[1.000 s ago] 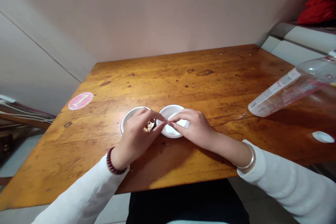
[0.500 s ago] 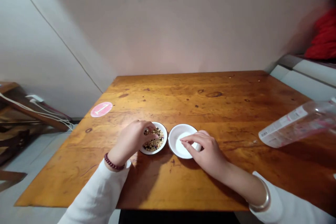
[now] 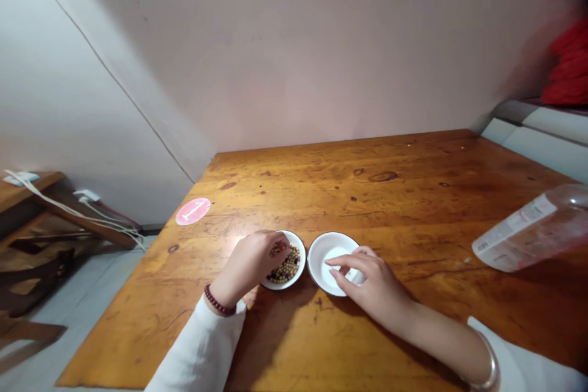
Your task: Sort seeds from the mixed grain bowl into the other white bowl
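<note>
Two white dishes [image 3: 316,269] — wooden table [image 3: 390,196] — left hand [image 3: 250,266] pinching beans [image 3: 285,272] — right hand [image 3: 376,285] grip unclear

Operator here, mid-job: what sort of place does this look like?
Probably a plain room in a home: a worn wooden table, charger cables running along a low wooden shelf, and red cloth piled at the right.

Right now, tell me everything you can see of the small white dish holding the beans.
The small round white dish is shallow, with a glossy, enamel-like surface and a thin dark line along its rim. It sits flat on the orange-brown wooden table, almost rim to rim with a second white dish. It holds a layer of mixed tan and dark beans. The person's left hand covers its near side, the fingers reaching over the rim to the beans.
</note>
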Demonstrator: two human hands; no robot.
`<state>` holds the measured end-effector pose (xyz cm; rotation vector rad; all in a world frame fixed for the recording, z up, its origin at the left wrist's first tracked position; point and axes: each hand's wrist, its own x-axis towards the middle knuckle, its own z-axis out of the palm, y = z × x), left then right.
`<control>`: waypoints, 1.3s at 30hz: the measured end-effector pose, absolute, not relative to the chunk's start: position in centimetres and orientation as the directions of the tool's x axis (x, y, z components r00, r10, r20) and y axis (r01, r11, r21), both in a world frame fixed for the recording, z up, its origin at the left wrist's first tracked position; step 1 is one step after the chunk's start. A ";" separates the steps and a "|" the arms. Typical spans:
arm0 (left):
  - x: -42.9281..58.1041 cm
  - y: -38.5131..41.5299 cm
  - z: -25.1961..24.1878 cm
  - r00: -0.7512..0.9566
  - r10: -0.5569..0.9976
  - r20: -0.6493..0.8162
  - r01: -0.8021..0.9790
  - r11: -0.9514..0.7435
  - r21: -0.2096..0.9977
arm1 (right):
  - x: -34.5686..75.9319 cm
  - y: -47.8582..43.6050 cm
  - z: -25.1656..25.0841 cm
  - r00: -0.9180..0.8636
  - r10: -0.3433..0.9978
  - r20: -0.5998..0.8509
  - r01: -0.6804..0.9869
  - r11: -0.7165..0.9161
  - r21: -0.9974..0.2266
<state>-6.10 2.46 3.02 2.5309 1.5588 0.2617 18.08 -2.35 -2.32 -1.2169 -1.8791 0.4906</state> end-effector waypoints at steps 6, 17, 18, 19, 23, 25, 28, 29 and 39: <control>-6.1 2.2 3.7 0.482 0.871 0.095 0.811 -0.484 0.329 | 18.3 -1.2 -2.8 -0.178 0.908 0.380 0.547 0.412 -0.729; -6.2 3.4 2.7 0.485 0.861 0.156 0.785 -0.507 0.356 | 22.0 3.2 -2.5 0.043 0.998 0.046 -0.142 0.052 -0.989; -6.1 3.4 2.6 0.480 0.862 0.163 0.788 -0.506 0.350 | 22.4 3.4 -2.6 0.033 0.999 0.013 -0.169 0.019 -0.985; -6.1 3.3 2.5 0.476 0.862 0.172 0.791 -0.505 0.345 | 22.8 3.5 -2.8 0.012 1.000 -0.013 -0.194 -0.011 -0.981; -5.9 3.0 2.1 0.437 0.875 0.209 0.816 -0.483 0.316 | 23.5 3.7 -3.3 -0.055 0.996 -0.075 -0.262 -0.087 -0.961; -6.1 2.7 2.2 0.409 0.880 0.242 0.830 -0.469 0.301 | 23.5 3.6 -3.6 -0.102 0.991 -0.091 -0.270 -0.116 -0.956; -6.2 0.9 2.6 0.321 0.872 0.370 0.841 -0.442 0.312 | 23.6 3.5 -3.8 -0.124 0.989 -0.077 -0.247 -0.106 -0.963; -6.1 -0.4 2.7 0.272 0.859 0.434 0.837 -0.434 0.334 | 23.7 3.5 -3.8 -0.100 0.992 -0.082 -0.233 -0.103 -0.967; 10.1 -24.1 -13.1 0.574 0.789 0.221 0.477 -0.541 0.693 | 23.8 4.3 -4.3 0.053 0.996 -0.066 -0.274 -0.049 -0.960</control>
